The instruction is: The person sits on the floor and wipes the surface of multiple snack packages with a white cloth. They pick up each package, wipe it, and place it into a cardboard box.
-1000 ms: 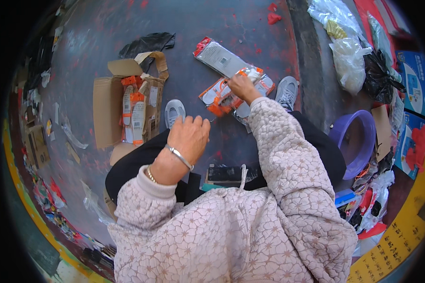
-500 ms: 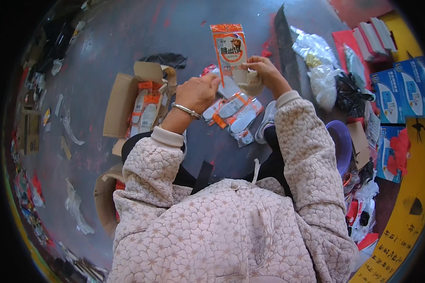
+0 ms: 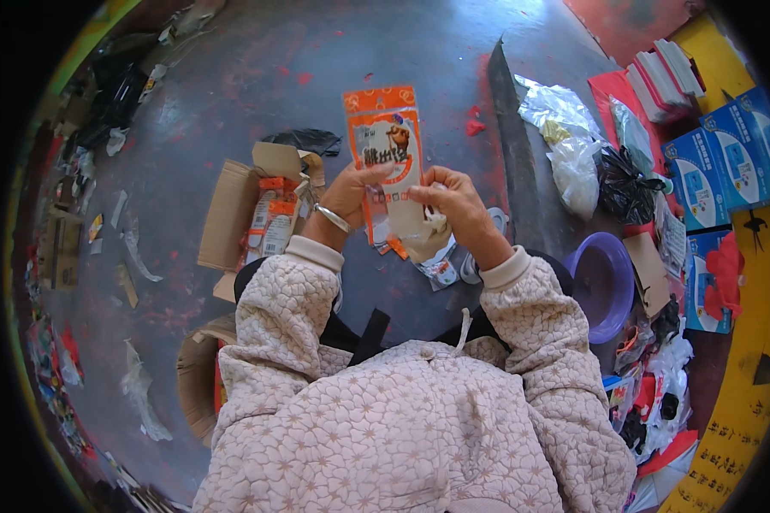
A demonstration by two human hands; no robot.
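Note:
An orange and white plastic packet (image 3: 380, 128) with a printed cartoon figure stands upright in front of me. My left hand (image 3: 351, 192) is closed on its left side, thumb across the front. My right hand (image 3: 462, 209) pinches a soft, cream-coloured piece (image 3: 421, 232) against the packet's lower right part; its exact kind is unclear. Below my hands, flat orange and white packets (image 3: 441, 270) lie on the floor, mostly hidden by what I hold. Left of them, a cardboard box (image 3: 225, 214) with raised flaps contains more orange and white packets (image 3: 269, 224).
A purple basin (image 3: 603, 286) sits by my right knee. Beyond it are a black plastic bag (image 3: 629, 184), clear plastic bags (image 3: 573, 162) and blue boxes (image 3: 744, 150). Another cardboard box (image 3: 195, 376) stands by my left side. Plastic scraps (image 3: 137, 393) litter the floor on the left.
Both hands have come lower and closer to me with the packet. My right hand has moved the cream piece up against the packet's lower part, covering the packets on the floor.

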